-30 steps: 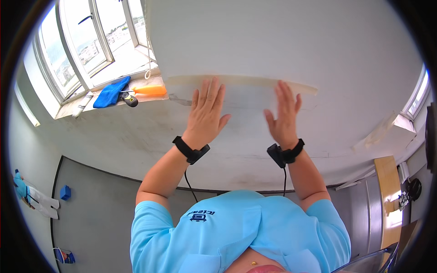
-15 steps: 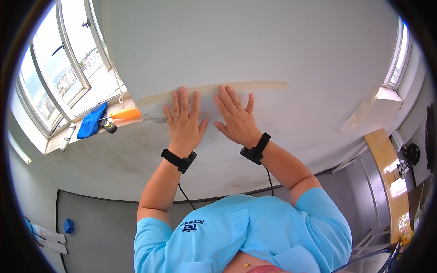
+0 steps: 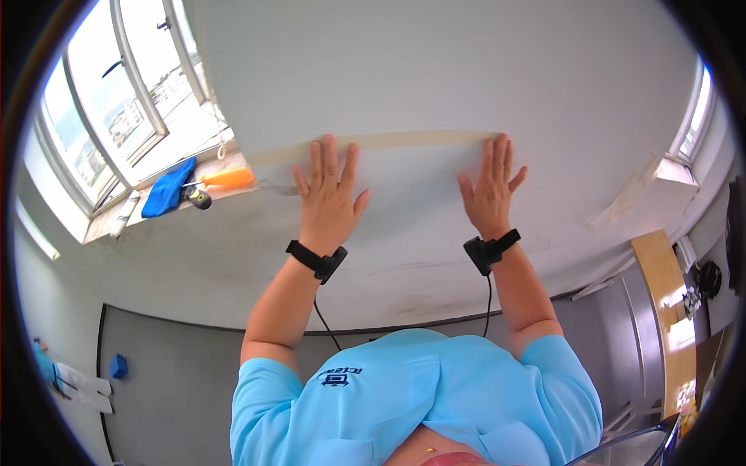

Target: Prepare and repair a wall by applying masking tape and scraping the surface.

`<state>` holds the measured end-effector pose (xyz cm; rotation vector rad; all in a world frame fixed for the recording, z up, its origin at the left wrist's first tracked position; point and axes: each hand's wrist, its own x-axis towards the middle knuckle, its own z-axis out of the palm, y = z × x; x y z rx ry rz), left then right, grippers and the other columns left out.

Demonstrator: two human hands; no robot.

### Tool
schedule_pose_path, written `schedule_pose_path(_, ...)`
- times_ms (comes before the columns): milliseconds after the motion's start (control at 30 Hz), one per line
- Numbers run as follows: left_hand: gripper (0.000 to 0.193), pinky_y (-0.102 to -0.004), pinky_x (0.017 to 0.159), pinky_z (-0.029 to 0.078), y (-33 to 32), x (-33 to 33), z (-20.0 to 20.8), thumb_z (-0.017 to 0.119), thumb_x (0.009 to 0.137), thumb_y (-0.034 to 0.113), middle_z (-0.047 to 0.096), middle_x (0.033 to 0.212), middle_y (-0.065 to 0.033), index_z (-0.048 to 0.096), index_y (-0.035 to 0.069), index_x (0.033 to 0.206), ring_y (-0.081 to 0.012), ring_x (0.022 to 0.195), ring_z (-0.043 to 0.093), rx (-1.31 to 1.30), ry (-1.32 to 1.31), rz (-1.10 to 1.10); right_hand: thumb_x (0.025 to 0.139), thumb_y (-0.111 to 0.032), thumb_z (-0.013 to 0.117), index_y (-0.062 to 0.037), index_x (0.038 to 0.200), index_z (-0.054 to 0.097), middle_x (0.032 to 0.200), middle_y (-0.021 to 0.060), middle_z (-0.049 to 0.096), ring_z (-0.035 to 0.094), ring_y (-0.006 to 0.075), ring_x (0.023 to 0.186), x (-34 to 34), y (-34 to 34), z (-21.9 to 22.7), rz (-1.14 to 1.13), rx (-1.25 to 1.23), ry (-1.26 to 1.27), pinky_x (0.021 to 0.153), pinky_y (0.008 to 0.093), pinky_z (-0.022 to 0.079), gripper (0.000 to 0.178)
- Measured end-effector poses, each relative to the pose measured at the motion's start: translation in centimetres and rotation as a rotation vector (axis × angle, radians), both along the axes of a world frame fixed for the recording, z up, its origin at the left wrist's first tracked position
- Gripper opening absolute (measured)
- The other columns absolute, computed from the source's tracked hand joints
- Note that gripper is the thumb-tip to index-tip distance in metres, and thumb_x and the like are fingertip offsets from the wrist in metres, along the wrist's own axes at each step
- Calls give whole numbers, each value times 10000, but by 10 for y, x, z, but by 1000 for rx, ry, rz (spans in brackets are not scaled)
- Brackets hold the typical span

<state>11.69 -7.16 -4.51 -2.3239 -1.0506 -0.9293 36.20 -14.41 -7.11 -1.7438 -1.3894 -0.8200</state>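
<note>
A strip of beige masking tape (image 3: 420, 140) runs across the white wall (image 3: 435, 70) in front of me. My left hand (image 3: 328, 198) lies open on the wall toward the left part of the strip, fingertips on the tape. At the strip's right end my right hand (image 3: 493, 186) rests with fingers stretched out, its tips on the tape. Neither hand holds anything. Each wrist wears a black strap with a small box and a cable. Grey smudges mark the wall below the tape.
On the window sill at left lie a blue cloth (image 3: 169, 189), an orange-handled tool (image 3: 227, 179) and a black-handled tool (image 3: 200, 197). Open windows (image 3: 97, 101) stand beyond. A wooden table (image 3: 664, 311) is at right. Another person (image 3: 70, 380) and a blue object (image 3: 118, 366) are at lower left.
My right hand has slid right along the tape to its right end, away from my left hand. The left hand stays near the tape's left part. The view has shifted slightly.
</note>
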Motion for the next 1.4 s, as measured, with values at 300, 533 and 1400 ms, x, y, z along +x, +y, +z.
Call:
schedule_pose_path(300,752,-562,987,57,12,-38,1,548,786,301,35,1406,-203,121,60,1356,-351,1303,40,-10,-187,52,817,-322,496,-23,1325,206,1407,167,128,96,301,1308,-2,-1,0,5,71,41,975,561,-37,657)
schedule_pose_path(533,752,-534,1002,43,12,-45,-5,503,816,338,22,1411,-195,79,31,1355,-338,1308,24,21,-207,-1,794,-250,547,-36,1303,251,1399,167,141,127,308,1299,-12,-8,10,20,23,74,964,594,77,626)
schedule_pose_path(1400,373,-446,998,254,-112,113,21,429,865,203,316,1299,-183,400,-13,1168,-342,1224,285,-45,-670,-886,763,-260,574,-71,989,583,913,90,624,597,209,840,346,-373,-146,-597,-2,663,752,334,447,295)
